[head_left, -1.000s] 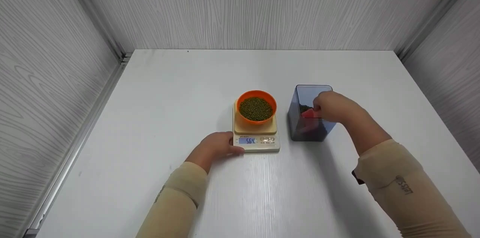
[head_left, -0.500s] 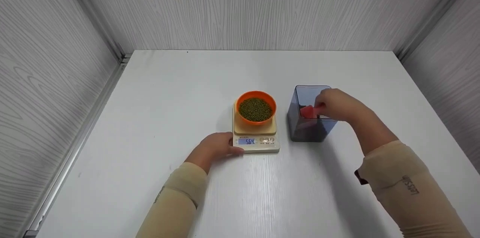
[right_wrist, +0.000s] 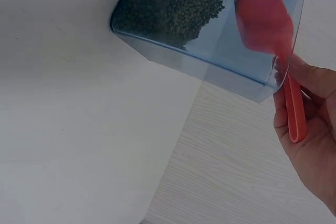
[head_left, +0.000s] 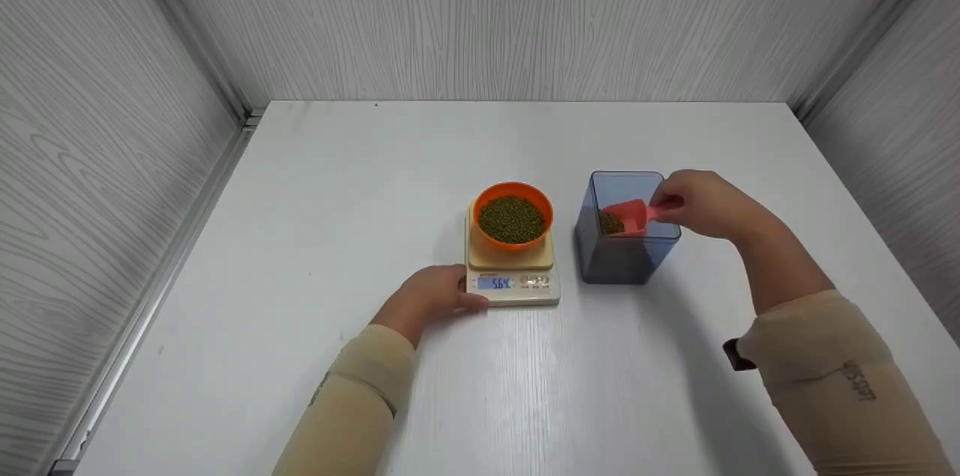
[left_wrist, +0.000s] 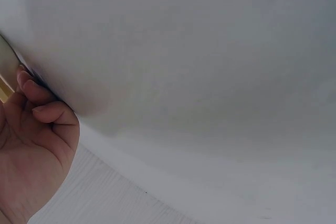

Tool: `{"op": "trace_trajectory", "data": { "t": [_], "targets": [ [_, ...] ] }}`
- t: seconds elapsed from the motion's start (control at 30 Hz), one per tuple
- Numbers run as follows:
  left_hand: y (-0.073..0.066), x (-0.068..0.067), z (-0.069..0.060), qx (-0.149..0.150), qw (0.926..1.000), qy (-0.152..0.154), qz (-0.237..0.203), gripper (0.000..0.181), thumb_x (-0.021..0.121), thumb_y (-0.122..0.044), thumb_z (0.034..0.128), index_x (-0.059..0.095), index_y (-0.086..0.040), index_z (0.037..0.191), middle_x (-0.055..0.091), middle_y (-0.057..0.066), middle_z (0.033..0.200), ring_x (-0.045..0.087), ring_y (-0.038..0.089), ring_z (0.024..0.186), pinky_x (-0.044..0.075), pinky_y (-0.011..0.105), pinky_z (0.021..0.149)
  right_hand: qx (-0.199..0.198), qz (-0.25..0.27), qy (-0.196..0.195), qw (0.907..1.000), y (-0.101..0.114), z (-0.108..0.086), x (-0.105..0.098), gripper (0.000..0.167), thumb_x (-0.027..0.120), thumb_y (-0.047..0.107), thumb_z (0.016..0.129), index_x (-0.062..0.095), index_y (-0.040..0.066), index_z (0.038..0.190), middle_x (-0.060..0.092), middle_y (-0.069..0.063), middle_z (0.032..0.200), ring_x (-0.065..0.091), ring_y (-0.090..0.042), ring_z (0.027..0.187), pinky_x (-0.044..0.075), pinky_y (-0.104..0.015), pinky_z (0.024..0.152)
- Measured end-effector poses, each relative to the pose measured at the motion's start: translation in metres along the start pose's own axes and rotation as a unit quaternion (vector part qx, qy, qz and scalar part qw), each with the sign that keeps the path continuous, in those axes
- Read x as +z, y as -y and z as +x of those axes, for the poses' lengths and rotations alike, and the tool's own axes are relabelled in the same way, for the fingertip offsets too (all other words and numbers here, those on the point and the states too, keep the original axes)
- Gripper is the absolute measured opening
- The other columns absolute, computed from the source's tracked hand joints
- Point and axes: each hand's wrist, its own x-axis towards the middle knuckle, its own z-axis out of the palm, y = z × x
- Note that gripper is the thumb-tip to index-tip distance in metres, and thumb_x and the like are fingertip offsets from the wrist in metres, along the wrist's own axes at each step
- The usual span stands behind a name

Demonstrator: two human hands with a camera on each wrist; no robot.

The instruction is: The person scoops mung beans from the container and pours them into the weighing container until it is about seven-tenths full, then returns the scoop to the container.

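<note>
An orange bowl (head_left: 512,220) of green beans stands on a kitchen scale (head_left: 517,296), whose display seems to read 564. My left hand (head_left: 433,292) grips the scale's front left corner; in the left wrist view that hand (left_wrist: 37,135) has its fingers bent at the scale's edge. My right hand (head_left: 709,202) pinches the handle of a red scoop (head_left: 636,215) at the mouth of a bluish clear container (head_left: 619,262). Beans (right_wrist: 168,9) lie inside the container in the right wrist view, with the scoop (right_wrist: 265,19) above them and its handle in my right hand (right_wrist: 315,124).
The white table (head_left: 360,184) is bounded by grey wood-grain panels (head_left: 480,19) at the back and both sides. The container stands just right of the scale, a narrow gap between them.
My right hand has moved right and slightly up, raising the red scoop from deeper in the container to its mouth, where beans now show by it. My left hand and the scale have not moved.
</note>
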Motion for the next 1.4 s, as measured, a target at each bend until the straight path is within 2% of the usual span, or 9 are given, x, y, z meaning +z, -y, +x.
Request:
{"op": "trace_trajectory", "data": {
  "t": [0.1, 0.33, 0.6, 0.87, 1.13, 1.4],
  "targets": [
    [0.000, 0.000, 0.000, 0.006, 1.0000, -0.001, 0.007, 0.041, 0.068, -0.052, 0.0747, 0.059, -0.022, 0.101, 0.060, -0.002, 0.105, 0.051, 0.019, 0.102, 0.036, 0.039, 0.098, 0.006, 0.019, -0.007, 0.9998, -0.006, -0.005, -0.001, 0.013, 0.063, 0.008, 0.084, 0.066, 0.007, 0.097, 0.058, -0.006, 0.091, 0.051, -0.022, 0.084, 0.047, -0.035, 0.071],
    [-0.001, 0.000, 0.000, 0.000, 1.0000, 0.003, 0.005, 0.042, 0.068, -0.051, 0.0748, 0.059, -0.021, 0.102, 0.060, -0.002, 0.104, 0.051, 0.019, 0.100, 0.036, 0.039, 0.098, 0.024, 0.058, -0.011, 0.9980, -0.015, -0.012, 0.000, 0.013, 0.062, 0.010, 0.085, 0.066, 0.010, 0.097, 0.056, -0.005, 0.092, 0.050, -0.022, 0.085, 0.045, -0.033, 0.070],
    [-0.001, 0.000, -0.001, -0.002, 1.0000, 0.003, 0.009, 0.044, 0.067, -0.053, 0.0748, 0.059, -0.022, 0.105, 0.059, -0.001, 0.110, 0.051, 0.020, 0.107, 0.034, 0.040, 0.100, 0.037, 0.106, -0.010, 0.9936, -0.023, -0.017, 0.004, 0.014, 0.063, 0.014, 0.086, 0.066, 0.010, 0.099, 0.057, -0.005, 0.095, 0.051, -0.023, 0.087, 0.046, -0.031, 0.071],
    [0.000, 0.000, 0.000, -0.002, 1.0000, 0.003, 0.008, 0.045, 0.067, -0.053, 0.0742, 0.059, -0.021, 0.105, 0.060, -0.001, 0.109, 0.051, 0.020, 0.106, 0.035, 0.039, 0.100, 0.029, 0.139, -0.025, 0.9895, -0.030, -0.021, 0.007, 0.018, 0.065, 0.019, 0.085, 0.065, 0.011, 0.101, 0.057, -0.006, 0.095, 0.050, -0.021, 0.086, 0.047, -0.029, 0.069],
    [0.001, 0.002, 0.000, 0.002, 1.0000, -0.003, 0.009, 0.044, 0.067, -0.053, 0.0748, 0.060, -0.024, 0.107, 0.060, -0.004, 0.109, 0.051, 0.018, 0.106, 0.035, 0.039, 0.099, 0.029, 0.177, -0.040, 0.9829, -0.041, -0.028, 0.012, 0.026, 0.064, 0.029, 0.085, 0.065, 0.010, 0.103, 0.058, -0.007, 0.097, 0.053, -0.021, 0.086, 0.048, -0.026, 0.071],
    [0.000, 0.001, -0.001, 0.004, 0.9999, -0.007, 0.007, 0.043, 0.067, -0.053, 0.0744, 0.060, -0.024, 0.105, 0.060, -0.002, 0.110, 0.052, 0.019, 0.107, 0.035, 0.039, 0.099, 0.059, 0.201, -0.063, 0.9758, -0.048, -0.031, 0.017, 0.027, 0.066, 0.031, 0.084, 0.065, 0.013, 0.103, 0.058, -0.004, 0.099, 0.053, -0.020, 0.089, 0.049, -0.027, 0.074]
  ]
}}
